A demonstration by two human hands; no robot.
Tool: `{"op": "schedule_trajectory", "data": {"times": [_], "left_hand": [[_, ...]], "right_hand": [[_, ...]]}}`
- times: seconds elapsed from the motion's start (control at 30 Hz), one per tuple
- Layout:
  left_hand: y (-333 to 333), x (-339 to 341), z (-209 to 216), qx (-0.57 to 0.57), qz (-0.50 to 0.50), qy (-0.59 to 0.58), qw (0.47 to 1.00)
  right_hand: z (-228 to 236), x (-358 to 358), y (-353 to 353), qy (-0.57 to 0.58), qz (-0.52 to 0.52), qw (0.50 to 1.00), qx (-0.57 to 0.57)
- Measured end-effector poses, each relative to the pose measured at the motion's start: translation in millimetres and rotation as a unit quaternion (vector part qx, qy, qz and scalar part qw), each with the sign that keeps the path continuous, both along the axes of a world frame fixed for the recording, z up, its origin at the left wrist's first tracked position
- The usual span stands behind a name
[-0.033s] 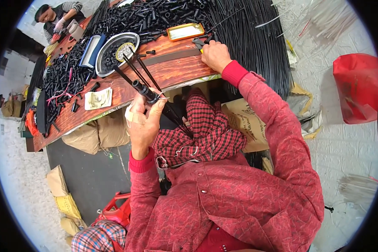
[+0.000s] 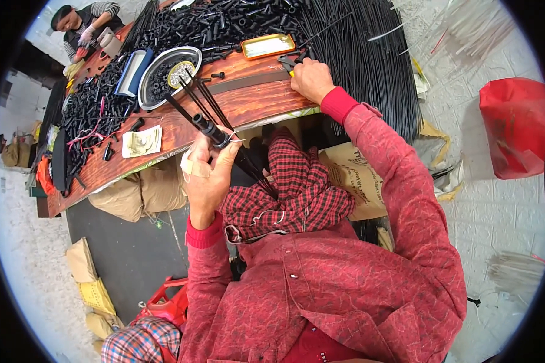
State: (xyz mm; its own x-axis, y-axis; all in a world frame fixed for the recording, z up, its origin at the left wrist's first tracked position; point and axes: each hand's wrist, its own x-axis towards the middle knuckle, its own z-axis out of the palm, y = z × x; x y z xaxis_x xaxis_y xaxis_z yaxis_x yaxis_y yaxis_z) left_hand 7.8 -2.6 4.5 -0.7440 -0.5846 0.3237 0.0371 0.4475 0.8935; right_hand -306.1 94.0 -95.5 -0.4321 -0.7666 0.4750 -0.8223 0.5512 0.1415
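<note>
My left hand is closed round a black ribbed tubular part, raised in front of the table's near edge. Several thin black rods run along with it, fanning out toward the table above and down toward my lap below. A short piece of thin wire sticks out by my thumb. My right hand rests on the table at the right, closed on pliers with yellow handles. The pliers' dark jaws point left, over the end of a flat dark strip. My fingers hide most of the handles.
On the wooden table stand a metal tray holding a round tin of small silvery pieces, and an orange-rimmed box. Black fittings and long rods are heaped behind. A person works at the far left.
The black part and its rods have shifted very slightly to the right in my left hand. My right hand with the pliers stays in place.
</note>
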Motion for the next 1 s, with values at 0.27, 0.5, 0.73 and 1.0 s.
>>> {"op": "schedule_trajectory", "data": {"times": [0.27,0.5,0.73,1.0], "left_hand": [[-1.6,4.0,-6.4,0.013,-0.006,0.029,0.999],[0.8,1.3,-1.8,0.054,-0.008,0.028,0.998],[5.2,-1.6,-3.9,0.076,-0.019,0.043,0.996],[6.3,-5.3,-8.7,0.082,-0.028,0.06,0.994]], "right_hand": [[55.8,29.3,22.8,-0.651,0.045,0.733,-0.194],[119.9,111.3,65.2,-0.456,0.346,0.82,-0.032],[136.2,129.1,66.9,-0.139,0.309,0.938,-0.07],[154.1,132.0,65.7,0.043,0.266,0.963,-0.019]]}}
